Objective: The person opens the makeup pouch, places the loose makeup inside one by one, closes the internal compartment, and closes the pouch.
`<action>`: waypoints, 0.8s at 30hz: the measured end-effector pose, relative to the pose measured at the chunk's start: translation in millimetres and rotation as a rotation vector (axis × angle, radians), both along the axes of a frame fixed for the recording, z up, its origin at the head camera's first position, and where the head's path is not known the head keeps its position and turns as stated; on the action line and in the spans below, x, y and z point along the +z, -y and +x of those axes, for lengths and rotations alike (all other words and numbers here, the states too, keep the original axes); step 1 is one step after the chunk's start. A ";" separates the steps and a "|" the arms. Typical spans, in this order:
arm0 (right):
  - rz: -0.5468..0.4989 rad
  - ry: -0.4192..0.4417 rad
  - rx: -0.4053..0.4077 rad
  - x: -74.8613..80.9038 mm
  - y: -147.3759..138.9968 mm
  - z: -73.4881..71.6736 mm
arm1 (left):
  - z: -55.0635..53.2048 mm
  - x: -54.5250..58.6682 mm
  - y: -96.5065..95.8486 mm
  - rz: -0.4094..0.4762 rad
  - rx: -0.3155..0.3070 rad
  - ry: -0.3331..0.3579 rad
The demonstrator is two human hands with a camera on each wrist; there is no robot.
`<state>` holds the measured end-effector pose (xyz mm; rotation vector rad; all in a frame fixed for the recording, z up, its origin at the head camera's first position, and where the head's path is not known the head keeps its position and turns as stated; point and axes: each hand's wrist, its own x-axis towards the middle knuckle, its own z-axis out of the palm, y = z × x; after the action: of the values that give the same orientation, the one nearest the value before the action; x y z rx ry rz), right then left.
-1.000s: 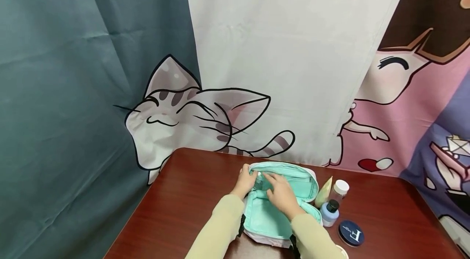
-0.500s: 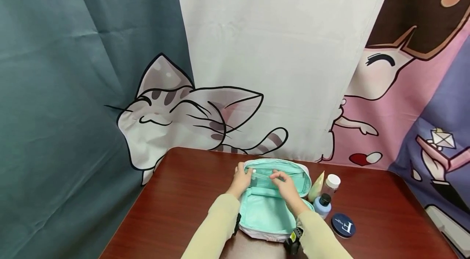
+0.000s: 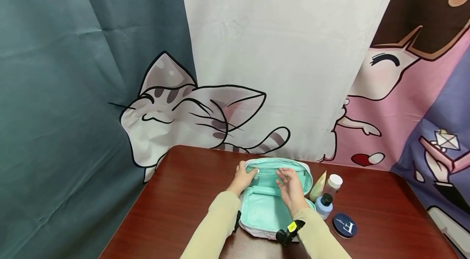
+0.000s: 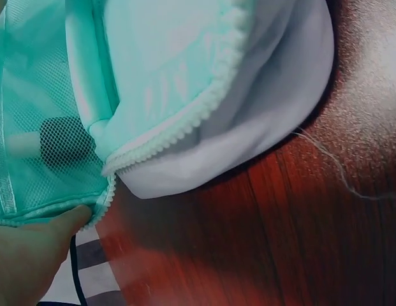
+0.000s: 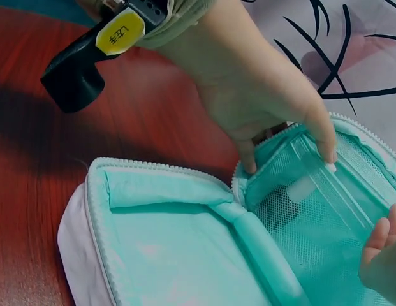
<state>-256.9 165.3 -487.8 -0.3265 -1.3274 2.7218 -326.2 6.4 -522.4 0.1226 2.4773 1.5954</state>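
Note:
A cosmetic bag (image 3: 261, 212) with a mint lining lies unzipped, its lid folded back and away. At the lid's left edge my left hand (image 3: 241, 178) grips the rim, thumb on the inner side and fingers behind it. Behind the lid's mesh pocket (image 5: 312, 245) lies a small item with a dark part and a pale part (image 4: 64, 141); the mesh blurs its kind. A white tip shows by my left thumb in the right wrist view. My right hand (image 3: 291, 189) hovers over the lid's right half, fingers loosely bent, holding nothing.
Right of the bag stand a pale yellow tube (image 3: 318, 187), a white-capped clear bottle (image 3: 333, 184) and a blue bottle (image 3: 324, 206) with a black cap. A round dark blue lidded case (image 3: 344, 225) lies nearer. A printed cloth (image 3: 279, 67) hangs behind the brown table (image 3: 165, 210).
My right hand has moved from the mesh pocket beside my left thumb toward the right, and its fingers have loosened. My left hand keeps its grip on the lid's rim. The view has shifted slightly.

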 end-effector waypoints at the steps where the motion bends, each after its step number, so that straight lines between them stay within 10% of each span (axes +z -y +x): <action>1: -0.010 -0.003 0.001 -0.1 -0.7 0.1 | 0.4 0.5 -0.5 0.000 0.005 -0.002; 18: -0.092 -0.029 0.058 1.4 -2.3 -3.8 | 0.6 5.3 -2.0 -0.007 0.047 -0.036; 24: 0.028 -0.017 0.114 5.6 -2.6 0.1 | -2.5 3.7 1.7 -0.036 0.063 -0.066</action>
<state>-256.8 167.9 -482.3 -0.2320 -1.4200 2.7878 -328.7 4.7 -518.6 0.0948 2.5829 1.5954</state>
